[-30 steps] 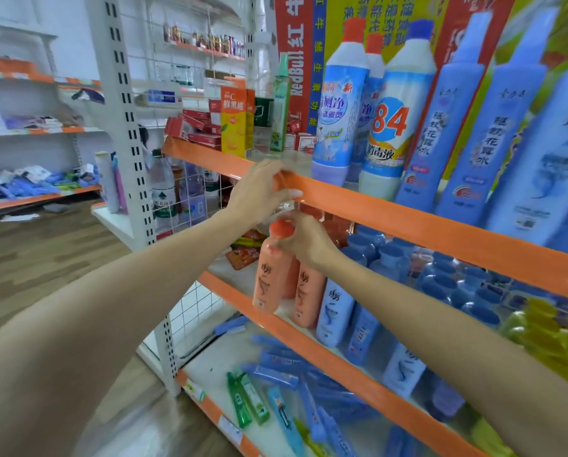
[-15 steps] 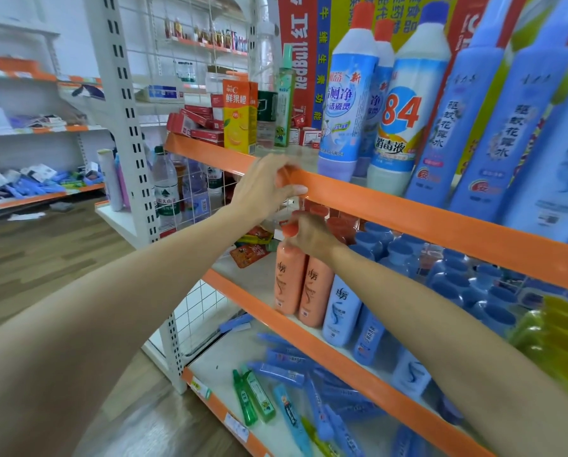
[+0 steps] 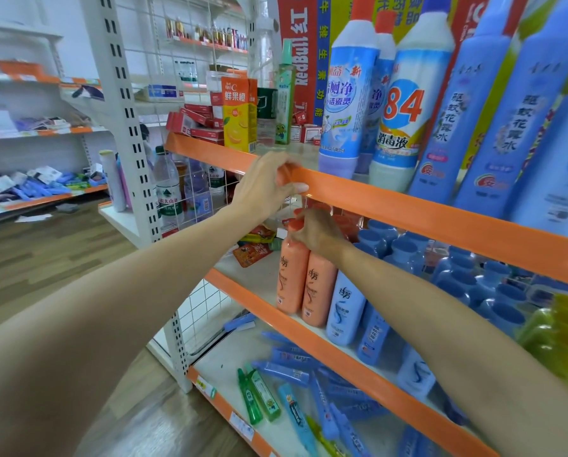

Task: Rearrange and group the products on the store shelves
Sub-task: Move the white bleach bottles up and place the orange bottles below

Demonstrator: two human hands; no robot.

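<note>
So the orange bottle (image 3: 292, 275) you're handling is standing at the front edge of the middle shelf (image 3: 243, 291), at the left end of the row, touching a second orange bottle (image 3: 318, 291), with the pale blue bottles (image 3: 345, 308) lined up right after that. Some snack packets (image 3: 254, 252) lie on the shelf just left of it. The orange lip of the top shelf (image 3: 407, 209) hangs right over your working spot, loaded with tall cleaner bottles (image 3: 345, 103). Bottom shelf is a jumble of blue tubes (image 3: 289, 371) and green bottles (image 3: 259, 394). Compared to a second ago, the bottle's no longer tilted and lifted out front, it's down and upright in line. Your right hand (image 3: 315, 232) is curled over its cap, fingers wrapped round the top. Your left hand (image 3: 266, 186) grips the top shelf's lip, thumb under, fingers on top
</note>
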